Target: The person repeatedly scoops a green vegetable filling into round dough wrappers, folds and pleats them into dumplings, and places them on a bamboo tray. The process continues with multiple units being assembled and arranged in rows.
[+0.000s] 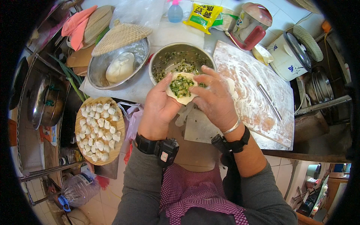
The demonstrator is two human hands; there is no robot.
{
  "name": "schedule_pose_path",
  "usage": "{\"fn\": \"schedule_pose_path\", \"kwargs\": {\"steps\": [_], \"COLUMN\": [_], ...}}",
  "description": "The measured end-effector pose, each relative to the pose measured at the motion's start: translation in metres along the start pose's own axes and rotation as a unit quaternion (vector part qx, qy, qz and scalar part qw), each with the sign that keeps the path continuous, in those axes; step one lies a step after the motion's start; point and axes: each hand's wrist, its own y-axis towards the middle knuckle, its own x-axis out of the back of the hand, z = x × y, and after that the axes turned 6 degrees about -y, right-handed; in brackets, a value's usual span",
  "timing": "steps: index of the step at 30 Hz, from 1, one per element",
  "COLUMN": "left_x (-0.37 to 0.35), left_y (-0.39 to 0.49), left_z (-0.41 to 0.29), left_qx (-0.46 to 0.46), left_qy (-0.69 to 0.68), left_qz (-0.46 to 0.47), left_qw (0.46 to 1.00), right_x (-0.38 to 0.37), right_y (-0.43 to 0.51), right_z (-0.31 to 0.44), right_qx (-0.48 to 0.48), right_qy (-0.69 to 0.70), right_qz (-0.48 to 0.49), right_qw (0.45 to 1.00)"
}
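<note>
A round dough wrapper (189,100) carries a mound of chopped green filling (180,85). My left hand (161,105) holds this wrapper from the left and below, thumb along its edge. The fingers of my right hand (218,98) are spread at the right side, with a fingertip touching the filling. Just beyond both hands stands a steel bowl (160,56) with more chopped greens inside, partly hidden by my fingers. Another pale dough wrapper (230,85) shows partly behind my right hand.
A floured board (253,109) with a metal rolling rod (269,101) lies to the right. Dough (121,67) sits in a metal basin (92,77) under a tilted woven lid (123,38). Several dumplings (97,129) cover a round wooden tray (119,143) at left.
</note>
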Motion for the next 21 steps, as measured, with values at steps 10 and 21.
{"fn": "schedule_pose_path", "kwargs": {"steps": [10,21], "left_x": [-0.015,-0.026], "left_y": [-0.009,-0.019], "left_z": [0.014,0.032], "left_qx": [0.017,-0.113], "left_qy": [0.157,0.378], "left_qz": [0.085,0.137], "left_qw": [0.984,0.909], "right_x": [0.000,0.018], "right_y": [0.003,0.009], "right_z": [-0.010,0.006], "right_qx": [-0.192,-0.303], "right_qy": [0.217,0.263], "right_qz": [0.006,-0.052], "right_qw": [0.957,0.915]}}
